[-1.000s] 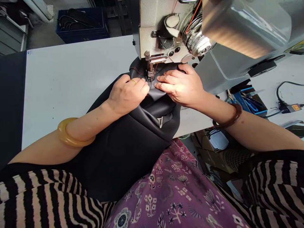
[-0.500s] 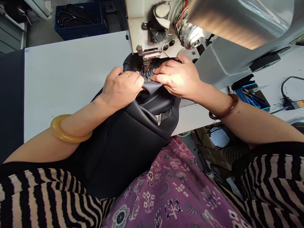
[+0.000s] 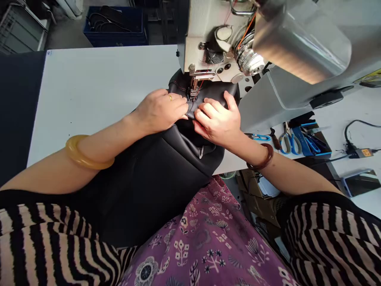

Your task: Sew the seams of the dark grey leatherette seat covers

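A large piece of black leather-like material [image 3: 143, 182] runs from my lap up under the head of a sewing machine [image 3: 195, 43]. Its presser foot [image 3: 193, 93] stands at the material, with orange-red thread leading down to it. My left hand [image 3: 163, 111] is closed on the folded edge just left of the foot. On the right, my right hand [image 3: 220, 121] grips the same edge with curled fingers, its thumb side turned up. Between the hands a seam line runs toward the foot. Both sets of fingertips are partly hidden in the folds.
Right of the machine lie blue-handled scissors [image 3: 290, 141], a blue tray of tools [image 3: 312, 139], a power strip [image 3: 364, 152] and a phone [image 3: 361, 182]. A blue crate [image 3: 116, 37] of dark pieces sits on the floor behind the white table [image 3: 98, 83].
My right hand has drawn back toward me from beside the foot and now curls on the edge. My left hand keeps its hold. The camera view has shifted.
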The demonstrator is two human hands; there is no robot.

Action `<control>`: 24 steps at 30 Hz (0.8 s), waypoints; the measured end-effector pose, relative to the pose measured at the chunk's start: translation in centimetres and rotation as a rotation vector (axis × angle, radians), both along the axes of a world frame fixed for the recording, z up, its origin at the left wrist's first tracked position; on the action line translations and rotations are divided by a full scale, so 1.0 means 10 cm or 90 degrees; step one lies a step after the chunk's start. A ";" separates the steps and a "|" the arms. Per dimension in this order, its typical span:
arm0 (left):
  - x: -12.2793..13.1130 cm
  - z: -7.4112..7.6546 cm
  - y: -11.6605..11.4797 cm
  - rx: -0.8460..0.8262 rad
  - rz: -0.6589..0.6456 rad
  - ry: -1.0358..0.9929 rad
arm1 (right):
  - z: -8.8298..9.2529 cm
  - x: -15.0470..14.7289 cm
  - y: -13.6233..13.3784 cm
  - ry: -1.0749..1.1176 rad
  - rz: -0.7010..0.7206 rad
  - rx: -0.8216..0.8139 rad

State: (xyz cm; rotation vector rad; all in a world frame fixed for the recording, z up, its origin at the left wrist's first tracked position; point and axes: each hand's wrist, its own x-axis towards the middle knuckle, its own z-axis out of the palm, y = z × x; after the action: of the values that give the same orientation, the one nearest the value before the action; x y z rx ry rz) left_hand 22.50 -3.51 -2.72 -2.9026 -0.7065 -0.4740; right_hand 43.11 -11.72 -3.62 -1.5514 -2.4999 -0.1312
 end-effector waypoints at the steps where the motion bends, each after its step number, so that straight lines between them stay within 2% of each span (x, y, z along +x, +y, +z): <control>1: 0.01 -0.01 -0.04 0.036 -0.002 0.011 | -0.01 0.02 0.00 0.004 0.000 0.001; 3: 0.04 -0.03 -0.11 0.107 -0.010 0.045 | -0.03 0.06 0.01 0.014 -0.004 -0.003; 6: 0.08 -0.04 -0.18 0.144 0.007 0.056 | -0.06 0.11 0.04 0.037 0.003 0.000; 13: 0.16 -0.08 -0.20 -0.005 0.116 -0.017 | -0.02 0.19 0.19 -0.006 0.003 -0.021; 16: 0.19 -0.12 -0.22 0.011 0.128 0.007 | 0.01 0.23 0.24 -0.030 0.004 -0.010; 20: 0.22 -0.17 -0.23 0.038 0.136 -0.041 | -0.01 0.27 0.27 -0.027 0.015 0.018; 24: 0.24 -0.15 -0.22 -0.030 0.145 -0.016 | -0.09 0.27 0.33 0.000 0.026 0.031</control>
State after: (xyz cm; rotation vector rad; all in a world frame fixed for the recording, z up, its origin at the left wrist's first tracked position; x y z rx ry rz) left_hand 24.88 -5.68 -4.22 -2.8146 -1.0494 -0.4739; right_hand 45.85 -8.42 -4.51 -1.4808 -2.5066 -0.1841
